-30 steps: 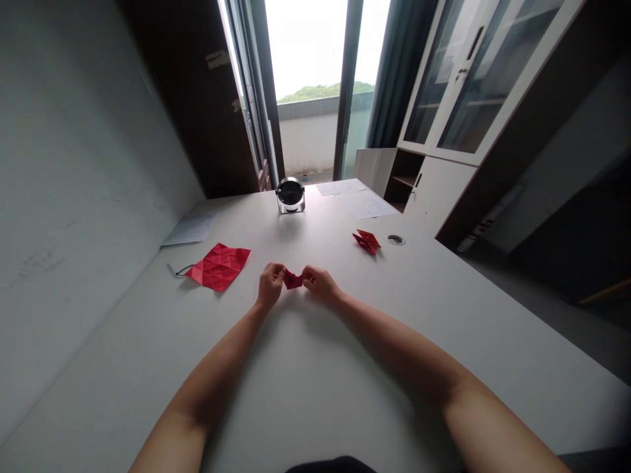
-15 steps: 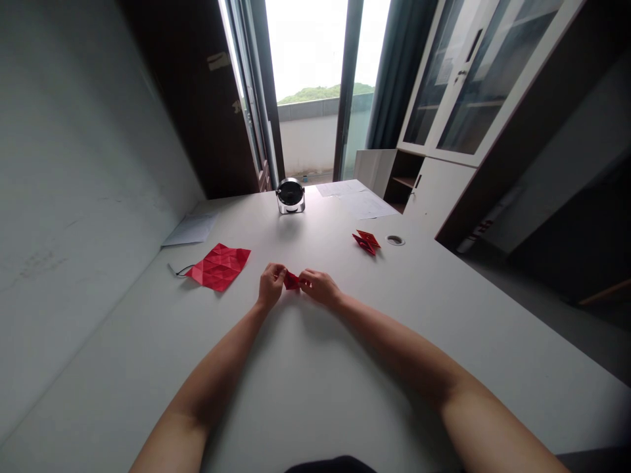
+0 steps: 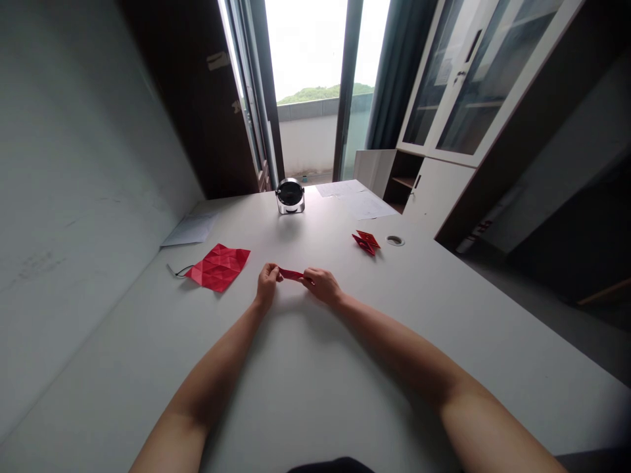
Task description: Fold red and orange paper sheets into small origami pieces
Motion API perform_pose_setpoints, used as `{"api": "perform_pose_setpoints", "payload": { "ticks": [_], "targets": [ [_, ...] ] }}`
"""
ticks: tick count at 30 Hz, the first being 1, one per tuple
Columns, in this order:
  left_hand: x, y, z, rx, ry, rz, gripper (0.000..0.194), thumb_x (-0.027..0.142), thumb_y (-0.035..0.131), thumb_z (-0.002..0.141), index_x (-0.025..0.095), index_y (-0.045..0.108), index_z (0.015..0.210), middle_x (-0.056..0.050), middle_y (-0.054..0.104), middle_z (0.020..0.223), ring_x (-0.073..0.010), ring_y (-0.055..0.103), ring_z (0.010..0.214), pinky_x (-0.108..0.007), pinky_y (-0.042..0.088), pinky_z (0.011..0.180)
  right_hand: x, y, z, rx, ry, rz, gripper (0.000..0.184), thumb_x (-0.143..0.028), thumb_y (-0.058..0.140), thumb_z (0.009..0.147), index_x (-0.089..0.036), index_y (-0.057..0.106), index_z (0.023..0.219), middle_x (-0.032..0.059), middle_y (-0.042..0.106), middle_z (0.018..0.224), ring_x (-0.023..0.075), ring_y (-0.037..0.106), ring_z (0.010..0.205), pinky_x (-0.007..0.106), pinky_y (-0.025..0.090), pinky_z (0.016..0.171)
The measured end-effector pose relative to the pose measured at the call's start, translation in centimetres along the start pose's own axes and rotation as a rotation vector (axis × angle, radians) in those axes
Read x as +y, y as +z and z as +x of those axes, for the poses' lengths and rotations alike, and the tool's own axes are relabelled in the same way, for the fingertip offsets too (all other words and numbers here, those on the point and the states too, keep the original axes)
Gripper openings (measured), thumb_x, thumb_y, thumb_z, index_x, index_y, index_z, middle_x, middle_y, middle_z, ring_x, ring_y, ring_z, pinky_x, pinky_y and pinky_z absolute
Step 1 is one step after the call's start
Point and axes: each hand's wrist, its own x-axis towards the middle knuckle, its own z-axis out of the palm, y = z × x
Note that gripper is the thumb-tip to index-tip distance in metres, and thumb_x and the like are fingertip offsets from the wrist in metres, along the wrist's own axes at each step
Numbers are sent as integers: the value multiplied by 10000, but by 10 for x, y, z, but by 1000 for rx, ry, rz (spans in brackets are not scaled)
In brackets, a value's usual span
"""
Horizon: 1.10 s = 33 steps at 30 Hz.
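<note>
A small folded piece of red paper point(image 3: 292, 274) is held just above the white table point(image 3: 305, 368), between both my hands. My left hand point(image 3: 267, 284) pinches its left end with closed fingers. My right hand point(image 3: 321, 285) pinches the right end, fingers also closed. The paper now shows as a thin flat strip, seen nearly edge-on. Left of my hands lies a creased red paper sheet point(image 3: 219, 266), flat on the table. A finished red folded piece point(image 3: 366, 241) rests further right and behind.
A small round black desk fan point(image 3: 290, 195) stands at the table's far middle. White papers point(image 3: 191, 228) lie at the far left, more white sheets point(image 3: 355, 199) at the far right. A cable hole point(image 3: 395, 240) sits near the right edge. A thin cable point(image 3: 176, 270) lies by the wall.
The small red piece has been turned or flattened between my fingers; it now looks like a thin strip. Both hands stayed in nearly the same spot.
</note>
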Motion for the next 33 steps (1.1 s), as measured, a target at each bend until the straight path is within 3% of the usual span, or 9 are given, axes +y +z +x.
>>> {"api": "perform_pose_setpoints", "payload": {
  "ticks": [7,14,18,24,29,33],
  "targets": [
    [-1,0,-1,-75,22,159,318,505,580,879,191,601,835,-6,633,719,-144,593,644,-259,494,640,-3,-3,0,16,-82,-17,255,-367,507,1015,-212,648,870,43,647,844,153,546,761,246,348,666],
    [2,1,-2,-134,-10,86,358,519,587,878,172,669,901,-54,713,780,-164,656,670,-291,542,665,-10,-9,-1,-12,-185,-85,269,-365,465,1037,-216,668,939,71,673,882,180,557,823,270,367,677],
    [3,1,-2,-137,-22,-23,324,458,589,872,156,695,920,-91,745,862,-196,701,774,-333,575,721,-9,-8,-1,-14,-143,-102,216,-327,503,1017,-216,660,920,57,682,880,174,572,823,269,374,677],
    [5,3,-3,-180,-38,-45,301,412,580,861,149,717,910,-82,745,841,-192,709,729,-356,592,737,-7,-3,-2,-8,-40,-58,106,-301,577,964,-234,645,1010,45,700,933,177,618,863,259,402,707],
    [5,5,-5,-248,-13,-32,251,349,581,852,161,736,912,-76,744,877,-212,722,778,-346,589,723,-8,-2,-2,40,31,-53,319,-389,631,937,-243,599,1219,61,730,994,198,644,852,275,416,709],
    [6,4,-7,-263,59,105,238,281,535,870,194,749,925,-54,748,890,-186,706,720,-319,558,712,-3,-2,-1,1,-8,-124,190,-379,552,993,-241,683,1002,59,724,886,191,614,821,278,401,704]
  ]
}}
